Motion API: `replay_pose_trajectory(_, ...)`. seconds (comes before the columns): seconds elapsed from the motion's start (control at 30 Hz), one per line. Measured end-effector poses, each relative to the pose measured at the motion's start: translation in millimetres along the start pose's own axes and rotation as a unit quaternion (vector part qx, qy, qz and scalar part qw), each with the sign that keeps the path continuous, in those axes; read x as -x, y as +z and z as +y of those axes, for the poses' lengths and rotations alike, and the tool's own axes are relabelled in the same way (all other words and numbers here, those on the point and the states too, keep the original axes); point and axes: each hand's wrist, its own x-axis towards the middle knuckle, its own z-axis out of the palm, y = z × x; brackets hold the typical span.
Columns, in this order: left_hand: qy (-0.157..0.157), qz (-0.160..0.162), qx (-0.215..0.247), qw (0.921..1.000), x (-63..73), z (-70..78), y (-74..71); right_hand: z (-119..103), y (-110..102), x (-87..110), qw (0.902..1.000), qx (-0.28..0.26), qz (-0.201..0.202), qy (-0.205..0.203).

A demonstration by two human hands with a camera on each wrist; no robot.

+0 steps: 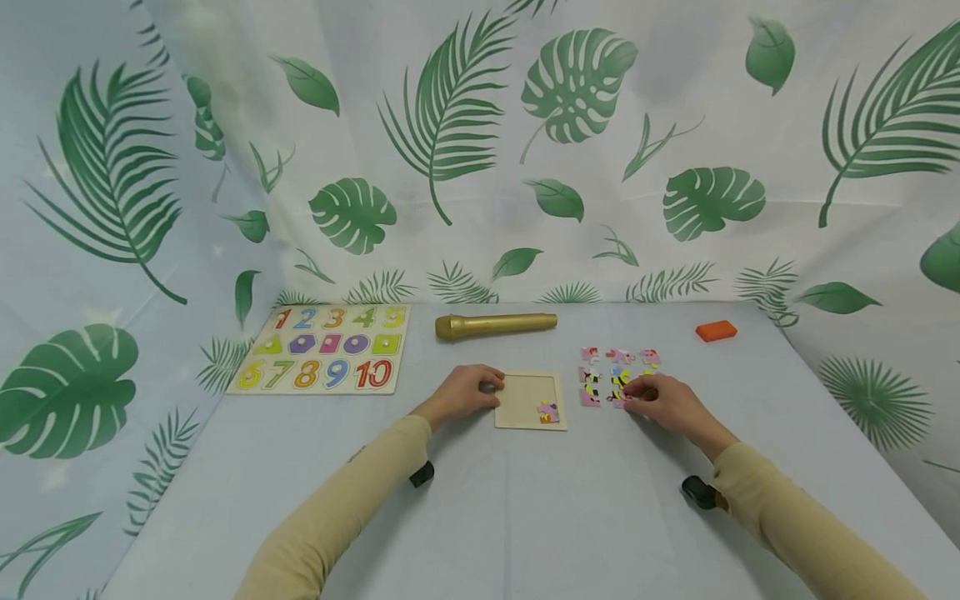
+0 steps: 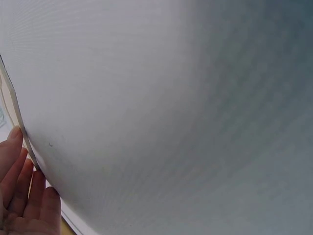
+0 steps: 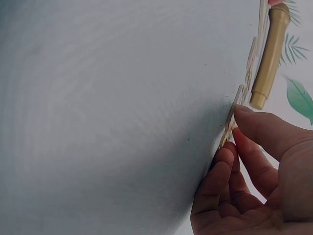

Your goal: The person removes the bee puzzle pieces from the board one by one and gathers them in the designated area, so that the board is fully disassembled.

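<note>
A square wooden puzzle tray (image 1: 525, 400) lies on the table, with one pink puzzle piece (image 1: 551, 412) in its lower right corner. My left hand (image 1: 465, 392) touches the tray's left edge near the upper corner; in the left wrist view its fingers (image 2: 36, 196) are fairly straight along that edge. To the right of the tray, pink and yellow pieces (image 1: 590, 375) lie in loose rows. Over the right part of these, my right hand (image 1: 663, 404) pinches a puzzle piece (image 3: 231, 120) between thumb and fingers. The hand partly covers the pieces there.
A board of coloured numbers and shapes (image 1: 322, 350) lies at the back left. Behind the tray is a gold microphone (image 1: 498, 325). An orange block (image 1: 716, 331) sits at the back right. Leaf-printed cloth (image 1: 465, 167) rises beyond the table.
</note>
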Motion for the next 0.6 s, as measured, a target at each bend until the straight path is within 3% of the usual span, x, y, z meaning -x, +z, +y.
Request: replay_pose_trajectory(0.6, 0.001, 0.000, -0.005, 1.0000, -2.4, -1.5, -2.2, -4.7, -1.7, -1.3, 0.9995, -0.026, 0.001, 0.020)
